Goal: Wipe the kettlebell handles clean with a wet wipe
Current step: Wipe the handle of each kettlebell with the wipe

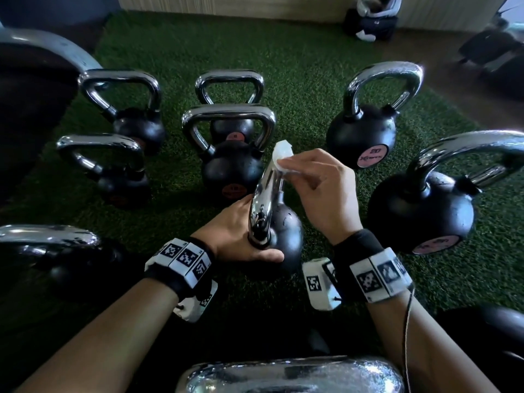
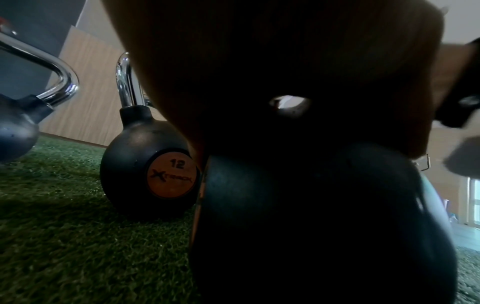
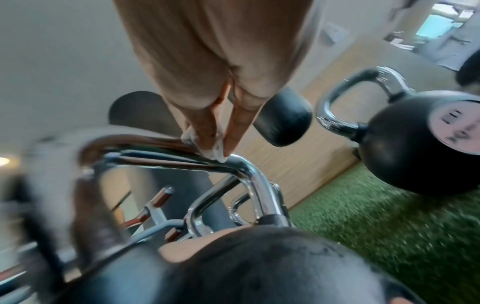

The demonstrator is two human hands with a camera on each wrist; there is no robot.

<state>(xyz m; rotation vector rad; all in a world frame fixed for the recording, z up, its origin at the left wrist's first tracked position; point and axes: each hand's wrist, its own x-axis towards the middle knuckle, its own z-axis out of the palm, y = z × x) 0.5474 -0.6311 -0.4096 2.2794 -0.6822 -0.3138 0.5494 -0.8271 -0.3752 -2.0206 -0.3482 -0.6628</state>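
Note:
A black kettlebell (image 1: pixel 285 231) stands on the turf between my hands, its chrome handle (image 1: pixel 263 194) pointing away from me. My left hand (image 1: pixel 241 231) grips it where the handle meets the ball, thumb under the handle's foot, fingers hidden behind. My right hand (image 1: pixel 295 168) pinches a crumpled white wet wipe (image 1: pixel 282 153) and presses it on the far top corner of the handle. In the right wrist view the wipe (image 3: pixel 217 153) sits under two fingertips (image 3: pixel 205 131) on the handle's bend (image 3: pixel 249 170). The left wrist view is mostly my dark palm (image 2: pixel 259 61) over the ball (image 2: pixel 311 205).
Several other chrome-handled kettlebells ring this one on green turf (image 1: pixel 312 80): a 12 (image 2: pixel 145 176) just beyond, a 20 (image 1: pixel 363 137) at the right rear, a big one (image 1: pixel 419 211) at the right, one handle (image 1: pixel 292 375) right below me. A dark bag (image 1: pixel 371 21) lies by the wooden wall.

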